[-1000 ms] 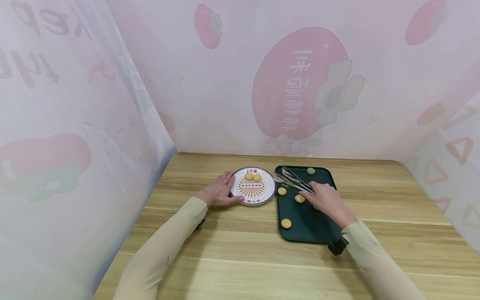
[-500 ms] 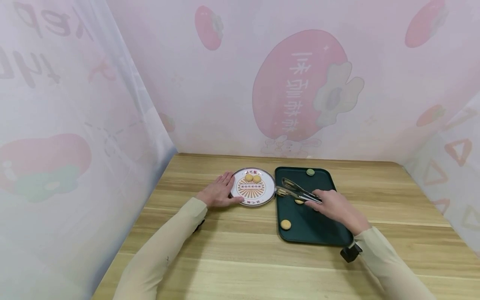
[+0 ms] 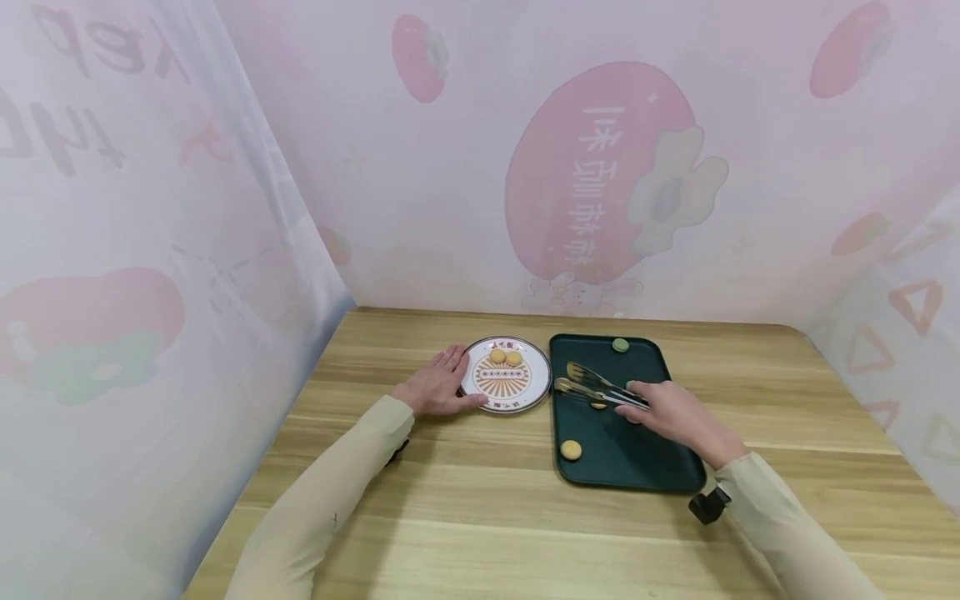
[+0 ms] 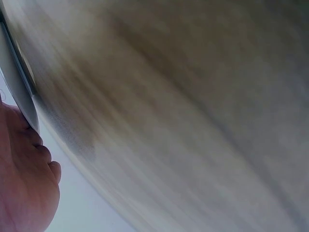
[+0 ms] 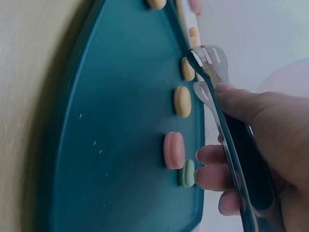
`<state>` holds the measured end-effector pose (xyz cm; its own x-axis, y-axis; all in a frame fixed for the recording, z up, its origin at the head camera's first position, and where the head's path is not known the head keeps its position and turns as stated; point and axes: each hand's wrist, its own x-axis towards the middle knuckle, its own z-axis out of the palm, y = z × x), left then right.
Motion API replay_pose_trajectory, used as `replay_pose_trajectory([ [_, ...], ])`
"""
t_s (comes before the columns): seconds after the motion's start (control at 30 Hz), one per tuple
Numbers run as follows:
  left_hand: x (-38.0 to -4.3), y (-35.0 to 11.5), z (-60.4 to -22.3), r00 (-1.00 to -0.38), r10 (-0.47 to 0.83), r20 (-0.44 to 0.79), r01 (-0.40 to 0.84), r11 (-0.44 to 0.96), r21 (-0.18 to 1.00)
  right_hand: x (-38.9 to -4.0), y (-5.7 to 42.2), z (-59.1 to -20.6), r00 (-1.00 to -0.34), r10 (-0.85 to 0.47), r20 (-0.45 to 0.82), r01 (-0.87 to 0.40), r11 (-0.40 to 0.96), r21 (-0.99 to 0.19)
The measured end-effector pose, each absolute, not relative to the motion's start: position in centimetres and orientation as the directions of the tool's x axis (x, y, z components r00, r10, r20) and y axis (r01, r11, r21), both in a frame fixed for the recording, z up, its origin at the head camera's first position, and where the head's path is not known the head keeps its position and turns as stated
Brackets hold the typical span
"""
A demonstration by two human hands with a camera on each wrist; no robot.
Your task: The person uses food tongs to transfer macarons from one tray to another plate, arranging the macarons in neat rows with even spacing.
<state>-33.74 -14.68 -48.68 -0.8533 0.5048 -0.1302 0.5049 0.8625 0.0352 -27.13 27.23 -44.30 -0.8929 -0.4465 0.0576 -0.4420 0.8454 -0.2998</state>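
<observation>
My left hand [image 3: 438, 387] rests with straight fingers on the left rim of a white patterned plate [image 3: 534, 385], its thumb along the front edge. Two yellow macarons [image 3: 498, 356] sit together on the plate. My right hand [image 3: 678, 417] grips metal tongs [image 5: 237, 159] over the dark green tray [image 3: 630, 467]. The tong ends stand apart, pointing left. In the right wrist view they overlap a yellow macaron [image 5: 187, 70]; another yellow macaron [image 5: 182, 102] lies just nearer. A pink macaron [image 5: 174, 150] and a green macaron [image 5: 187, 173] lie below the fingers in that view.
Another yellow macaron [image 3: 571, 450] lies at the tray's front left corner. Plate and tray stand side by side on a wooden table [image 3: 465, 533]. A pink printed curtain [image 3: 450, 208] rises behind the table's back edge.
My right hand has moved right and toward me with the tongs, whose ends have left the plate side and now lie over the tray. The left hand has stayed on the plate.
</observation>
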Motion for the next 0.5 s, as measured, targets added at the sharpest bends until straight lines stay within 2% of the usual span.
replay_pose_trajectory([
  [0.5,-33.8,-14.8,-48.6,-0.852,0.501,-0.152,0.505,0.863,0.014,-28.4,27.4,-44.9,-0.884,-0.467,0.005,-0.447,0.842,-0.303],
])
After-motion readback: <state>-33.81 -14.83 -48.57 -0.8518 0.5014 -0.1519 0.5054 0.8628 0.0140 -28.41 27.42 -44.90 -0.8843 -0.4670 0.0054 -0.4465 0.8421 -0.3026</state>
